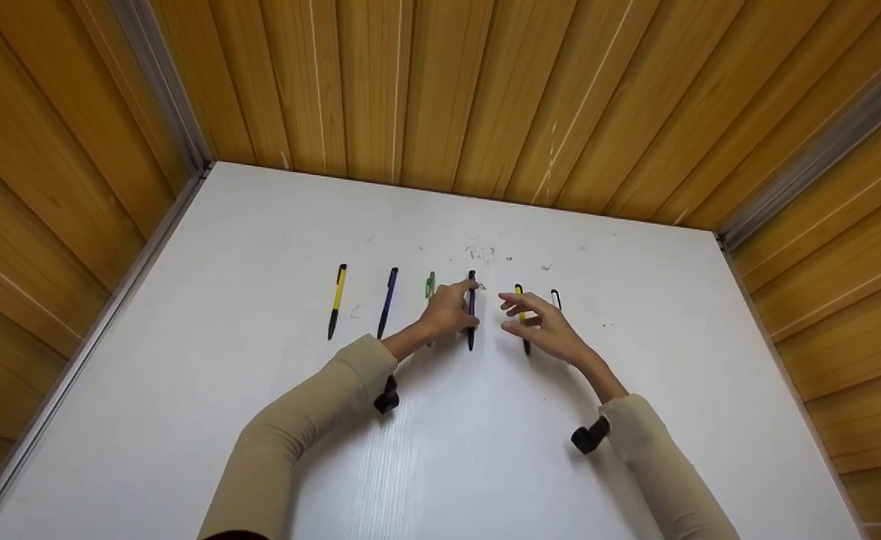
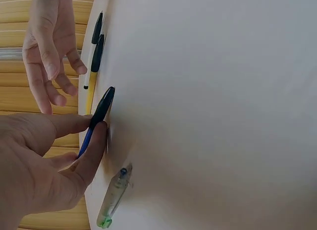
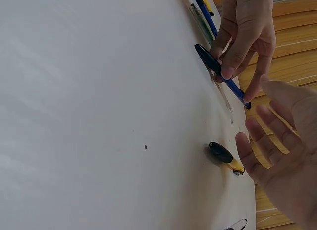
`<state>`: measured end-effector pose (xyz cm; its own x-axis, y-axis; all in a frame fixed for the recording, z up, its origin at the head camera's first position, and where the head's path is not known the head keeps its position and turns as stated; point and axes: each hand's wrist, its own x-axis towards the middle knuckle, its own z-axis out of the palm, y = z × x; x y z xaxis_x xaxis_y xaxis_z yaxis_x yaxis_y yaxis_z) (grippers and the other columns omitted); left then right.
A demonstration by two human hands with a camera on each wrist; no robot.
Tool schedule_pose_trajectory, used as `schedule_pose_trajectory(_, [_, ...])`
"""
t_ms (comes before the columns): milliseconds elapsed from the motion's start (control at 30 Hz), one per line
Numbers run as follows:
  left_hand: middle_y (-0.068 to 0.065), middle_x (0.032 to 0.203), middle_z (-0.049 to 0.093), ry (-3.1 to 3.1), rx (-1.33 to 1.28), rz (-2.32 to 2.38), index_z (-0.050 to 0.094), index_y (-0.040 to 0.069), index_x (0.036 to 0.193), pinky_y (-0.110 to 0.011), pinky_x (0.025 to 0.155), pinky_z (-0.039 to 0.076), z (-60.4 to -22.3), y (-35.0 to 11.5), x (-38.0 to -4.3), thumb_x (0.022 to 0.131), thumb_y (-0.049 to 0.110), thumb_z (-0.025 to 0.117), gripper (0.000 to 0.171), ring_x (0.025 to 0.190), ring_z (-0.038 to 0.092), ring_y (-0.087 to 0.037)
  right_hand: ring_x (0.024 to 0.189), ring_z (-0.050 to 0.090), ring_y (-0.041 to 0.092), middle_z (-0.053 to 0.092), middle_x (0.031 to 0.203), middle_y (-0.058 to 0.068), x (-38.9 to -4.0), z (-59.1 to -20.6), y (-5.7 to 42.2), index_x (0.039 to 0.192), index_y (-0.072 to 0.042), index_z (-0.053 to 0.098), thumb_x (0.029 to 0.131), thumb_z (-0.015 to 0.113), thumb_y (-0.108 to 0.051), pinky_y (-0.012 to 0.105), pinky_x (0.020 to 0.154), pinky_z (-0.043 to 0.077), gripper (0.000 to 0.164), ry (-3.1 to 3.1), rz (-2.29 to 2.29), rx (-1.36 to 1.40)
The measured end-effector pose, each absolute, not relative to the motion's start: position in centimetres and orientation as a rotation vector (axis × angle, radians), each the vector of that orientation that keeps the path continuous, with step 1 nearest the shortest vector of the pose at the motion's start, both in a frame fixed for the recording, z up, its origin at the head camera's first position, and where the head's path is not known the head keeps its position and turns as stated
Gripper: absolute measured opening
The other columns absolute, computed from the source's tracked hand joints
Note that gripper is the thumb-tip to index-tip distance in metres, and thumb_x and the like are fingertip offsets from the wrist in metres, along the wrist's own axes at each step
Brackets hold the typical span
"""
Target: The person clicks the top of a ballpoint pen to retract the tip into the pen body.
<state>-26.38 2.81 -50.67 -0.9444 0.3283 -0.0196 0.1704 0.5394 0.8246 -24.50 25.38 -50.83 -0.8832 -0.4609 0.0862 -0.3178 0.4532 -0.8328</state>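
Observation:
My left hand (image 1: 449,309) pinches a blue pen with a black grip (image 1: 472,304) between thumb and fingers, near the middle of the row of pens. In the left wrist view the pen's black grip end (image 2: 104,105) points away from the fingers, close over the white surface. My right hand (image 1: 549,328) is held with fingers apart and nothing between them, above a yellow pen with a black grip (image 3: 223,154). A white pen with a black clip (image 1: 555,298) lies partly hidden behind that hand. Just left of the left hand is a clear green pen (image 2: 114,198).
Farther left on the white table (image 1: 208,360) lie another blue pen (image 1: 389,300) and another yellow pen (image 1: 338,292), roughly parallel. Wood-patterned panels (image 1: 440,90) stand along the table's back and sides. Small dark marks (image 1: 480,253) dot the surface behind the pens.

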Motion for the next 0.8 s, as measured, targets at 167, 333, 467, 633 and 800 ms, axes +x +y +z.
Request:
schedule_pose_trajectory(167, [-0.018,0.090,0.074,2.612,0.409,1.280,0.058,-0.003,0.140,-0.014,0.049,0.044,-50.5,3.5,-26.5,0.081,-0.003,0.081,0.064,0.057,0.058,-0.009,0.124,0.055,0.052,0.057,0.133,0.035,-23.1,-49.3,25.6,0.144,0.008,0.050,0.097,0.067,-0.004,0.063,0.103,0.049,0.051,2.523,-1.444,-0.638])
schedule_pose_trajectory(333, [-0.018,0.096,0.073,2.626,0.364,1.259,0.063,-0.005,0.132,-0.015,0.052,0.045,-50.5,3.3,-26.6,0.080,-0.002,0.082,0.056,0.061,0.057,-0.011,0.121,0.057,0.052,0.057,0.131,0.035,-22.5,-47.9,25.4,0.142,0.009,0.051,0.097,0.066,-0.003,0.055,0.101,0.053,0.049,2.532,-1.433,-0.672])
schedule_pose_trajectory(467, [-0.020,0.098,0.074,2.631,0.394,1.266,0.066,-0.007,0.128,-0.015,0.055,0.045,-50.3,2.8,-26.6,0.081,-0.001,0.081,0.049,0.064,0.056,-0.010,0.122,0.057,0.052,0.057,0.131,0.035,-22.6,-47.6,25.5,0.143,0.008,0.051,0.097,0.066,-0.003,0.052,0.100,0.053,0.049,2.525,-1.446,-0.664])
schedule_pose_trajectory(633, [-0.021,0.091,0.075,2.566,0.394,1.353,0.061,-0.006,0.133,-0.014,0.050,0.044,-50.2,2.4,-26.3,0.084,-0.003,0.078,0.052,0.060,0.062,-0.014,0.124,0.057,0.051,0.058,0.132,0.034,-22.6,-47.4,26.5,0.144,0.006,0.051,0.098,0.067,-0.005,0.042,0.098,0.054,0.050,2.528,-1.439,-0.595])
schedule_pose_trajectory(800, [-0.015,0.086,0.073,2.547,0.393,1.406,0.054,0.006,0.145,-0.016,0.048,0.043,-49.4,3.5,-25.9,0.089,0.002,0.077,0.061,0.067,0.071,-0.025,0.122,0.059,0.048,0.059,0.131,0.033,-22.6,-47.5,27.4,0.145,0.007,0.049,0.098,0.066,-0.005,0.030,0.094,0.055,0.051,2.536,-1.420,-0.563])
